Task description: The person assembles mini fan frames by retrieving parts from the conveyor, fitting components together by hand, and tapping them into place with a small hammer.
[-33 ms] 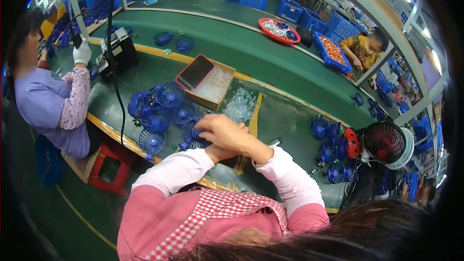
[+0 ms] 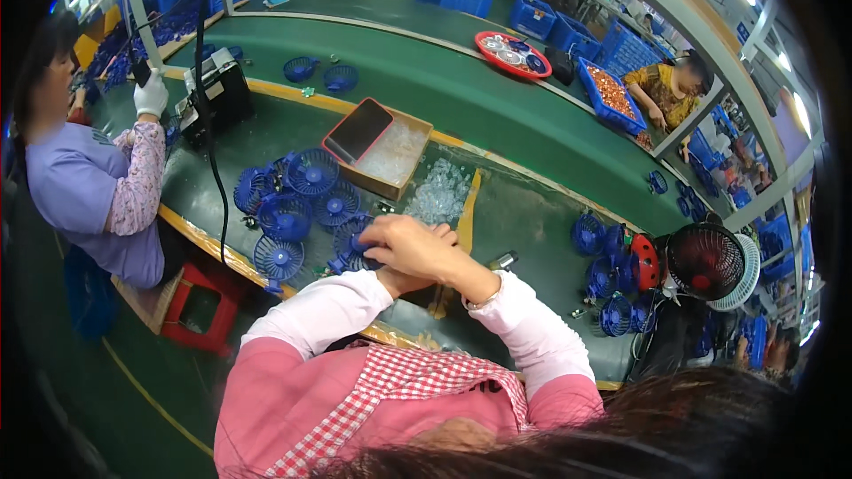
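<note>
Blue fans (image 2: 286,218): smooth plastic, slightly glossy. Small pieces (image 2: 441,195): clear, shiny, plastic-looking. Open box (image 2: 376,185): matt cardboard. Desk (image 2: 550,270): smooth, faint sheen. Apron (image 2: 390,383): matt checked cloth.

Around my two hands (image 2: 413,244): at least six blue fans (image 2: 285,217) at ten o'clock, one cardboard box (image 2: 373,184) at twelve.

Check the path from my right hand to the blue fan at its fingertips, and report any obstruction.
Nothing visible stands between the right hand and that blue fan; the fingers overlap its edge in this view. Whether they touch, I can't tell.
</note>
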Motion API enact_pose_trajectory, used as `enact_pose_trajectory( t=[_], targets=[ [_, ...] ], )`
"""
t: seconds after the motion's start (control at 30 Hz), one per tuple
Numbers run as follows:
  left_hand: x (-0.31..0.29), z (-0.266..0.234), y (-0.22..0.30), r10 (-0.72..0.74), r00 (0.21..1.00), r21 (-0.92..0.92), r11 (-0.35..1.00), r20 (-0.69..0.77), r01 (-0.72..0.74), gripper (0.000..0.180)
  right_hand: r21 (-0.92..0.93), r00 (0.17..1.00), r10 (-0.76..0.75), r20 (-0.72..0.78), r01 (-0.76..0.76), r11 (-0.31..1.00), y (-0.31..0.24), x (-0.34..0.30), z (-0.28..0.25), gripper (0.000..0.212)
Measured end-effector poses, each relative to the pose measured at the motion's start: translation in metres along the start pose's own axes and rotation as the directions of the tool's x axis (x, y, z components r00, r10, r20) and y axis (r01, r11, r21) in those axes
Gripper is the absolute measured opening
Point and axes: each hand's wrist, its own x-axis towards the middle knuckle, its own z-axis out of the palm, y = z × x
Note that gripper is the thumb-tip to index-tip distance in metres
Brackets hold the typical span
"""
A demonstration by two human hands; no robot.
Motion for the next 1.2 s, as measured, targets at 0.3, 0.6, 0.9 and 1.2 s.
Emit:
enact_pose_trajectory(
  t=[0.3, 0.6, 0.9, 1.2],
  targets=[
    [0.004, 0.011, 0.005, 0.356, 0.914, 0.097, 0.934, -0.194, -0.343, 0.036, -0.197, 0.991, -0.029, 0.129, 0.054, 0.979, 0.000, 0.000, 0.027, 0.016],
    [-0.061, 0.030, 0.057, 0.109, 0.993, -0.306, 0.948, 0.053, -0.088, 0.041, -0.169, 0.967, -0.188, -0.171, 0.160, 0.973, -0.045, -0.048, -0.013, 0.010],
    [-0.083, -0.022, 0.032, -0.602, 0.792, -0.985, -0.170, 0.107, 0.004, 0.033, 0.071, 0.954, 0.088, -0.288, -0.071, 0.995, -0.055, -0.182, -0.003, 0.010],
    [-0.041, -0.015, 0.069, -0.280, 0.953, -0.458, 0.866, -0.113, 0.200, 0.039, -0.236, 0.775, 0.362, -0.519, -0.536, 0.810, -0.023, -0.207, -0.036, 0.054]
  ],
)
